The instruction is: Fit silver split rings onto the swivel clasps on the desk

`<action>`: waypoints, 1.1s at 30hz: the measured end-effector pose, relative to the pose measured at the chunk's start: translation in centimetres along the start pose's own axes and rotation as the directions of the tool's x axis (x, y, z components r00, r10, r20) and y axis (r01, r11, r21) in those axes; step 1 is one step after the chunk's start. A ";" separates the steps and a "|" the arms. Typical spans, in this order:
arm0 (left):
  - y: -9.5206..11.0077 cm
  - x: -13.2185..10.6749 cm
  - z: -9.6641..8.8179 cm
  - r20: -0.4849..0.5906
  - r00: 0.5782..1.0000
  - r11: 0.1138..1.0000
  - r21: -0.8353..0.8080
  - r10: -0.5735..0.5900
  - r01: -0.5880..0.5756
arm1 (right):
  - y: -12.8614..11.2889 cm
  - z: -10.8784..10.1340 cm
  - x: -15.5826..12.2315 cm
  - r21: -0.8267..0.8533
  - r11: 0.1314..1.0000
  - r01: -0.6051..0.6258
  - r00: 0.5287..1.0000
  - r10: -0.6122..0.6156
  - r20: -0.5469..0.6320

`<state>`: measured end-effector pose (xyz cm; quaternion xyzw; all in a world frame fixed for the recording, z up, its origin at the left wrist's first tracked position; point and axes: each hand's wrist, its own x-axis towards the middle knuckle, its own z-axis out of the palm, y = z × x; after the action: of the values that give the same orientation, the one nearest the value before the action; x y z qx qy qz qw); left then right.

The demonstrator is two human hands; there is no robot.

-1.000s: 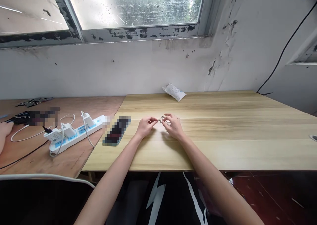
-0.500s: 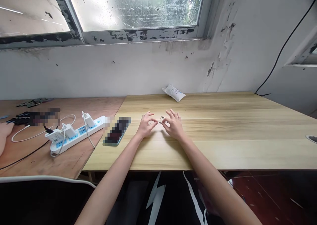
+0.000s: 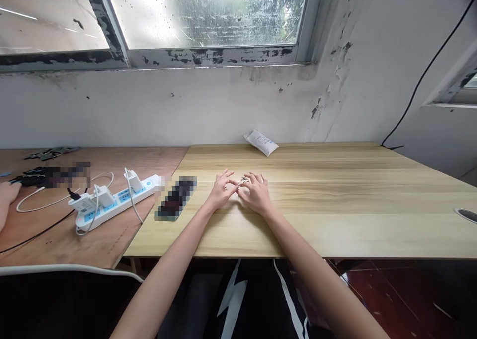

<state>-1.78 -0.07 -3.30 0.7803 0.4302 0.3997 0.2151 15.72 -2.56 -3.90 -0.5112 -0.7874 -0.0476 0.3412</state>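
Note:
My left hand [image 3: 221, 191] and my right hand [image 3: 256, 193] meet over the middle of the light wood table [image 3: 335, 195]. Thumb and forefinger of each are pinched together, the two pinches touching or nearly so. Whatever sits between the fingertips is too small to name. Just behind my right hand's fingers lies a little pile of small metallic pieces [image 3: 245, 179], partly covered by that hand. Another tiny piece [image 3: 225, 188] shows inside the curl of my left hand.
A white plastic packet [image 3: 262, 142] lies near the wall. Left of my arms is a phone [image 3: 177, 198], blurred out. A white power strip [image 3: 122, 202] with chargers and cables rests on the reddish board [image 3: 112, 249]. Another person's hand [image 3: 9, 192] is at the far left.
My right hand has moved left and slightly down, bringing its fingertips up against those of my left hand. More of the small pile shows now. The camera view has tilted slightly.

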 end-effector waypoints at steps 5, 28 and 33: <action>0.4 0.1 0.1 0.058 0.998 0.992 -0.121 -0.017 0.024 | -0.8 0.1 0.1 -0.036 0.999 0.021 1.000 -0.021 0.015; 0.8 0.2 -1.0 -0.008 0.995 0.986 -0.136 -0.103 0.101 | 0.2 0.1 0.0 0.063 0.994 0.087 0.996 -0.088 0.005; 0.8 0.2 -1.7 0.068 0.987 0.973 -0.174 -0.145 0.155 | 0.2 -0.2 0.0 0.077 0.993 0.095 0.995 -0.096 0.009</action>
<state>-2.71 -0.34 -1.70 0.7338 0.4442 0.3979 0.3253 15.98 -2.53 -3.86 -0.4599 -0.8143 -0.0302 0.3528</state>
